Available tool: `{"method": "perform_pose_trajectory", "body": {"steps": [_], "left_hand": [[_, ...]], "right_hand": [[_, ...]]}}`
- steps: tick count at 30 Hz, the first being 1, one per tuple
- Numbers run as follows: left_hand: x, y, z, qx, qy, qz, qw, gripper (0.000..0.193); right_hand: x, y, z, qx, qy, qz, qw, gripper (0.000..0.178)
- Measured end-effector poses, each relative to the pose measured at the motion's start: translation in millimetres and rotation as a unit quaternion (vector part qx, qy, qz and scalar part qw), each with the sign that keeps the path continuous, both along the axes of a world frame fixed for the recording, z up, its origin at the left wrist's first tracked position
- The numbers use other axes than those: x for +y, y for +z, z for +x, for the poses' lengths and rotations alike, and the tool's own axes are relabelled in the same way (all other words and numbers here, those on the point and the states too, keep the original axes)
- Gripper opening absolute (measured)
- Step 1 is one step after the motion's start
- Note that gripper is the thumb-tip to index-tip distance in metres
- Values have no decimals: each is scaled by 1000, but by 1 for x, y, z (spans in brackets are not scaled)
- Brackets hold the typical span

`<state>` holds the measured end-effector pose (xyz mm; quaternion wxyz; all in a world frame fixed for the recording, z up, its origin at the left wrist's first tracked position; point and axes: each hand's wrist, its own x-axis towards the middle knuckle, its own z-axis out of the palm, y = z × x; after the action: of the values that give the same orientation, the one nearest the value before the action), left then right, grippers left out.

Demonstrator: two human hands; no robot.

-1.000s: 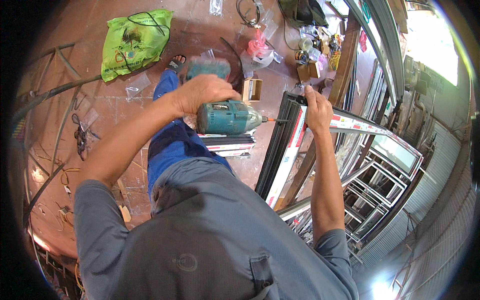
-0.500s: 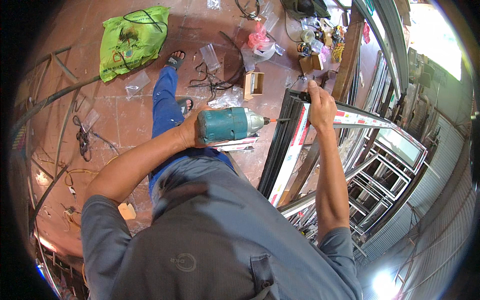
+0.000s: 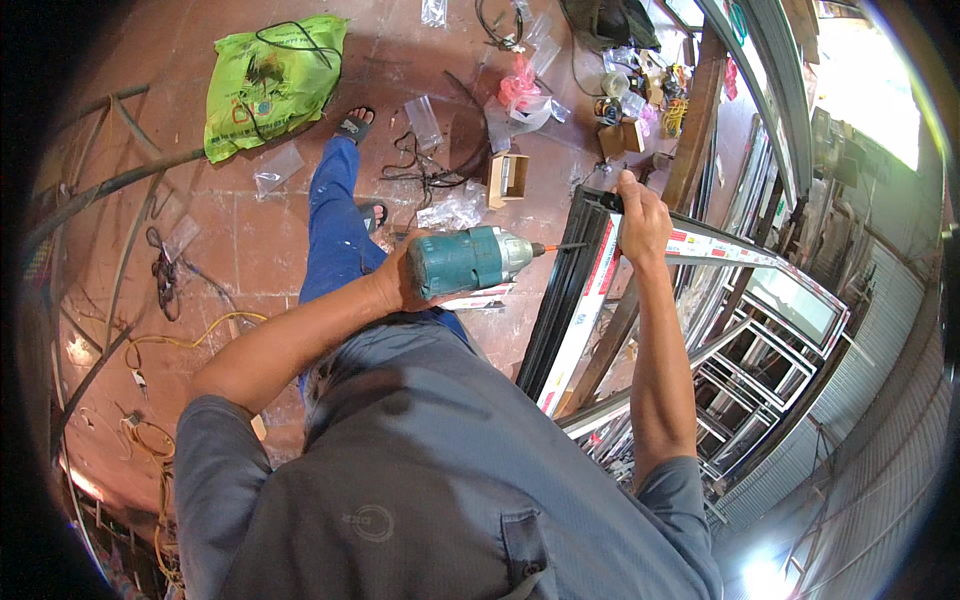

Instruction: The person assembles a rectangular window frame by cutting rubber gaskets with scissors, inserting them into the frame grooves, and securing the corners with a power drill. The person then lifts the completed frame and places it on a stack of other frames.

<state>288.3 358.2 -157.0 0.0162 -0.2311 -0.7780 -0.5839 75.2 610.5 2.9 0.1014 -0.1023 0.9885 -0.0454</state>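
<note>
My left hand is closed around a teal power drill with a silver nose, its handle hidden behind the body. From the chuck a thin bit with an orange-red collar points right, and its tip meets the dark grooved edge of a metal frame. I cannot tell whether the tip has gone into the edge. White and red protective tape covers the frame's face. At the near corner, my right hand grips the frame with the thumb on top; its fingertips are partly hidden.
A green plastic bag lies on the tiled floor at the far left. Cables, plastic wrappers and an open cardboard box are strewn beyond the drill. A wooden beam and more frames stand to the right.
The drill's rear has dipped slightly toward me, while its bit stays at the frame's edge. My right hand keeps its place on the corner. The whole view has shifted a little.
</note>
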Motion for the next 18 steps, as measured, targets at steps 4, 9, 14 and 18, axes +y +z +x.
{"method": "perform_pose_trajectory", "body": {"steps": [4,9,14,18], "left_hand": [[-1,13,9,-182,9,52,982,46],[-27,-8,35,-332,93,156,926,42],[-88,7,40,-462,326,374,735,27],[-132,25,18,-415,419,502,632,29]], "right_hand": [[9,-2,0,5,6,-56,998,58],[11,1,8,162,120,-138,970,36],[-17,29,64,108,169,-76,977,48],[-24,24,60,97,157,-55,981,45]]}}
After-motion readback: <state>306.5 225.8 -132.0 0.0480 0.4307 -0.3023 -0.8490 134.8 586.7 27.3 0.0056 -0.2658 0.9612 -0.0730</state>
